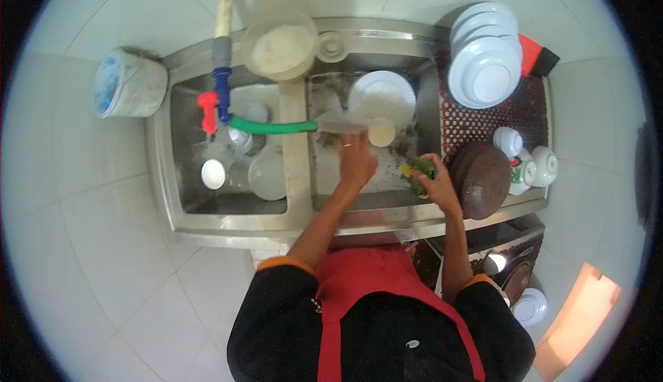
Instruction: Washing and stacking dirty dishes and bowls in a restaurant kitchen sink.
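Prob wash step: R hand (438, 185) clamped on sponge (421, 168), L hand (357, 163) by cream cup (382, 135), can't tell grip; next needs cup steadied

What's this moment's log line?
left hand near round cream item; right hand holding green scrubber; green hose running water; white plate in right basin

Bright light, dark curved corners.

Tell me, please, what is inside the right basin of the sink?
In the right basin, I see a white plate, a small cream-coloured round item and foamy water. Anything under that water or behind the left grip is covered and cannot be seen.
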Tool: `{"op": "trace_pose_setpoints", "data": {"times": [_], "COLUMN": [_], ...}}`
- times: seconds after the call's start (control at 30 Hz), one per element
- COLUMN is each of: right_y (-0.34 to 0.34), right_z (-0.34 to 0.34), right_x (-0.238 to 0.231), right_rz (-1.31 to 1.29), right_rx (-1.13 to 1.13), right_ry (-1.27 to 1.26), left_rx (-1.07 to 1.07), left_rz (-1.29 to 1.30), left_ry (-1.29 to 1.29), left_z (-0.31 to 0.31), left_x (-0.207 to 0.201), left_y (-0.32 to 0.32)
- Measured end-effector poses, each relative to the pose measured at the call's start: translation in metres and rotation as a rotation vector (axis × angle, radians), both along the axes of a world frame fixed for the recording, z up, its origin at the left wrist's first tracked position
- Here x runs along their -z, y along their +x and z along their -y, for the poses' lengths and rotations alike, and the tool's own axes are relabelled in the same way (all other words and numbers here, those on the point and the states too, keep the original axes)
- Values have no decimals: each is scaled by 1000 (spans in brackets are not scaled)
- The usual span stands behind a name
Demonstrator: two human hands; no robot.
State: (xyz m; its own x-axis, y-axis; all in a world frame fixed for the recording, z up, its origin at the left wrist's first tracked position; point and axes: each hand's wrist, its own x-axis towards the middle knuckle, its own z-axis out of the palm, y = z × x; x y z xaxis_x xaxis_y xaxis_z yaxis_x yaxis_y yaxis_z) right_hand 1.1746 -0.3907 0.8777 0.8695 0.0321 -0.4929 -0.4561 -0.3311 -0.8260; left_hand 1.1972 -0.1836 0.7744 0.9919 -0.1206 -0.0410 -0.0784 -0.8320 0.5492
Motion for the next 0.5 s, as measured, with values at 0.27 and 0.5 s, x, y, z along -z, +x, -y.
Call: {"op": "trace_pose_setpoints", "data": {"times": [0.27,0.5], "right_y": [-35,-39], "right_z": [1,3], "right_x": [-1,11], "right_rz": [-23,-119], "right_rx": [13,61], "right_ry": [6,-8], "left_rx": [416,251], "left_rz": [-390,-495], "left_ry": [67,31], "left_z": [49,53], "left_x": [123,121], "left_y": [76,83]}}
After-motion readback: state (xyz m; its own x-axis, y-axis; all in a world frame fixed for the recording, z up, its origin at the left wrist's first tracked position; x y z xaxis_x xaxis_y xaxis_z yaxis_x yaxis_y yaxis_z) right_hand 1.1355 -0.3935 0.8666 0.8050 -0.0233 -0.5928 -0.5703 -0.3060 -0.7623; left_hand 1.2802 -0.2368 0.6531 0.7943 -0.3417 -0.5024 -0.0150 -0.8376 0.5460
